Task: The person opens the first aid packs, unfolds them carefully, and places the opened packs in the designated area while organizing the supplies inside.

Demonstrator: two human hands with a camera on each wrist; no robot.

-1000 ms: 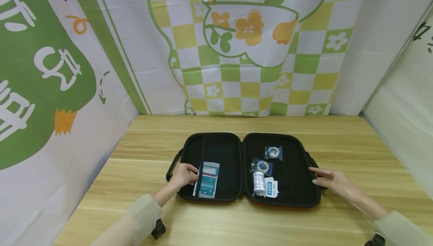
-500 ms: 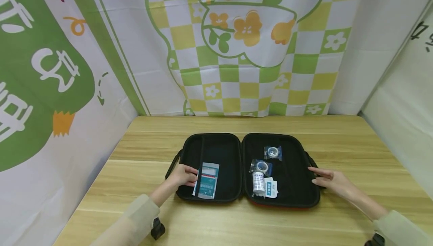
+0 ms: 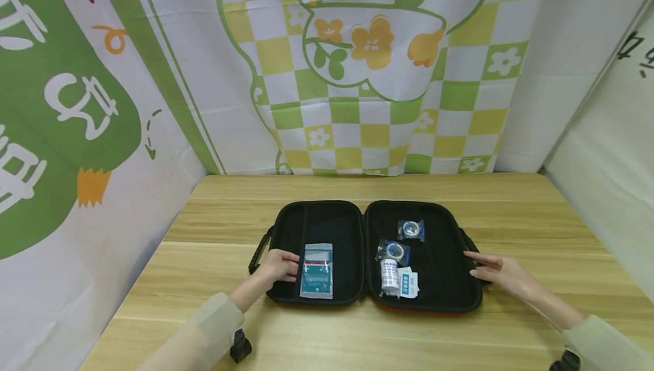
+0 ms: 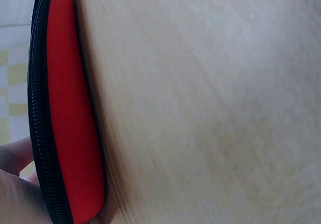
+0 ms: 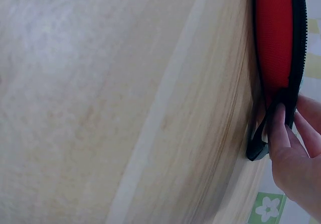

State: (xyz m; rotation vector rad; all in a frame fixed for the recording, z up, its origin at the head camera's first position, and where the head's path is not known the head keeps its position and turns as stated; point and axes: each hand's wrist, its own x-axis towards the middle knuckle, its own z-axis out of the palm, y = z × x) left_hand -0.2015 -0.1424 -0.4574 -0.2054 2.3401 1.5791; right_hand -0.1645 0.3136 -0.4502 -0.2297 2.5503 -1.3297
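A black-lined zip case with a red shell lies unfolded on the table. In its left half is a teal and white sealed packet, beside a narrow black strap. My left hand reaches over the left rim, its curled fingers at the strap by the packet's left edge; the fingertips are partly hidden. At the right rim, my right hand pinches the case edge near its handle. The right half holds a bandage roll, two bagged tape rolls and small white-and-blue packets.
The wooden table extends in front of the case and to both sides. Another carry handle sticks out at the case's left. A patterned cloth hangs behind the table's back edge.
The packet now lies straighter and slightly farther right; the strap no longer crosses it. My left hand has stayed almost in place, and the right hand keeps its hold.
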